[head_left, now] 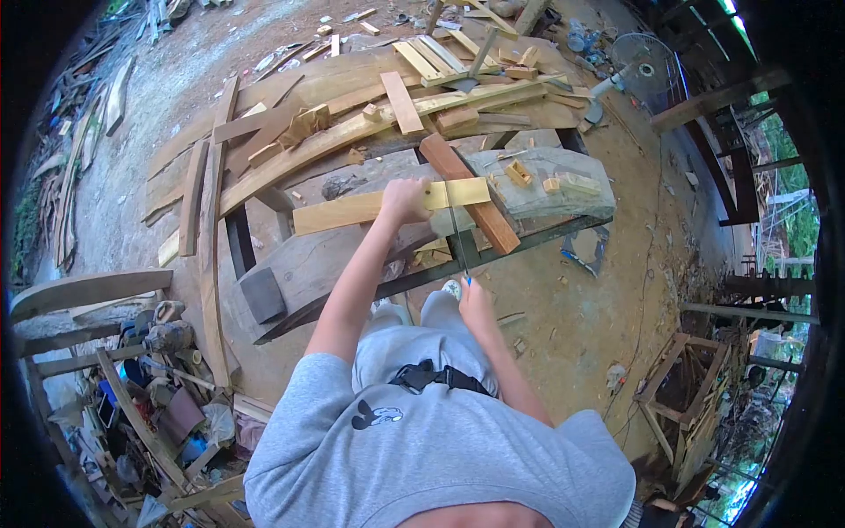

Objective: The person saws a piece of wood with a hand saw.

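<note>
My left hand [406, 201] is closed around a pale yellow board [343, 213] and presses it on the workbench [308, 255]. The board's right end rests across a reddish-brown wood block [471, 192]. A thin saw blade [456, 224] crosses the board just right of my left hand. Near the front of the bench, my right hand [476, 304] is closed on the saw's handle, of which a small blue part shows. Small wood blocks [518, 173] lie on the bench to the right.
Long planks [326, 136] and a slatted wooden piece [431, 60] lie behind the bench. A fan [641, 69] stands at the back right. A dark block [262, 295] sits at the bench's left end. A wooden frame [682, 378] is at the right, scrap piles at the left.
</note>
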Tool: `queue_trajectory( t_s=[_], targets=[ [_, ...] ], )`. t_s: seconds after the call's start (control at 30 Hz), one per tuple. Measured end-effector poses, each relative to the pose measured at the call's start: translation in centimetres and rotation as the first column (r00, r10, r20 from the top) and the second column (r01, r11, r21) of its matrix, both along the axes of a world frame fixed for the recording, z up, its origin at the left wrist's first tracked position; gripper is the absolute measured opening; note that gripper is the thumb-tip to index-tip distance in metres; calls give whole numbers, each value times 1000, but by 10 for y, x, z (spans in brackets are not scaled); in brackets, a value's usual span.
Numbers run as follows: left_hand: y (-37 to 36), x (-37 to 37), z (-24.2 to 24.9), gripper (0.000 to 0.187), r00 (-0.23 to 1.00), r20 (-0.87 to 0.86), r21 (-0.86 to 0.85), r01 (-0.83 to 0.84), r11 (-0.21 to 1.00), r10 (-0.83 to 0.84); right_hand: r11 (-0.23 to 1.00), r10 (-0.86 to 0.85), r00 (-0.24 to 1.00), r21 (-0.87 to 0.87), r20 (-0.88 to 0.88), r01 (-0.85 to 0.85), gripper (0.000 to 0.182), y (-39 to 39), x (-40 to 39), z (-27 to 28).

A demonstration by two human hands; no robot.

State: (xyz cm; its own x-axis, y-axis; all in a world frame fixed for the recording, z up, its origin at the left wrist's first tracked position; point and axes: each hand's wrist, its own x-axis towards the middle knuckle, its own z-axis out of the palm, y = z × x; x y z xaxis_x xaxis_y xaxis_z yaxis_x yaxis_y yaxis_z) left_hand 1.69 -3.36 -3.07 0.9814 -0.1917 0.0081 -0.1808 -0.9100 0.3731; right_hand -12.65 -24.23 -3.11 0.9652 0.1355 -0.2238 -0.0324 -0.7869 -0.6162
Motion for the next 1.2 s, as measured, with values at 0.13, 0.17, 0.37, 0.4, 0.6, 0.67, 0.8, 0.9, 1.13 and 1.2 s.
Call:
queue_trajectory(
  t_s=[0.13,0.17,0.37,0.4,0.6,0.67,0.8,0.9,1.13,1.2],
  targets=[
    [2,1,-2,37,998,59,2,29,1000,-29,1000,1,996,-14,90,0,30,41,74,-2],
    [2,2,0,35,1000,20,6,23,1000,-23,999,0,995,-36,100,4,30,44,76,-6],
    [0,3,-7,45,998,-61,40,18,999,-15,997,-39,995,-58,87,44,27,-1,-12,-22],
    [-1,3,-4,45,999,-36,34,10,999,-9,997,-59,998,-54,31,61,27,-3,-18,-16],
    [-4,-3,-7,45,997,61,11,46,999,-47,993,-93,994,77,63,88,20,49,78,-2],
    [-8,-3,-2,42,998,45,52,45,998,-48,993,-121,986,28,111,119,21,58,85,7],
    [-8,-2,-4,39,998,55,101,21,995,-27,982,-177,971,86,162,165,23,32,24,-8],
    [-10,-5,2,40,991,127,77,34,996,-43,978,-188,973,64,-131,197,25,11,-6,38],
    [-7,0,-5,39,982,171,55,67,996,-76,985,-150,988,97,47,145,28,50,79,-6],
    [-7,-1,-8,39,994,88,61,55,997,-61,987,-154,987,42,40,152,27,49,70,3]
  ],
)
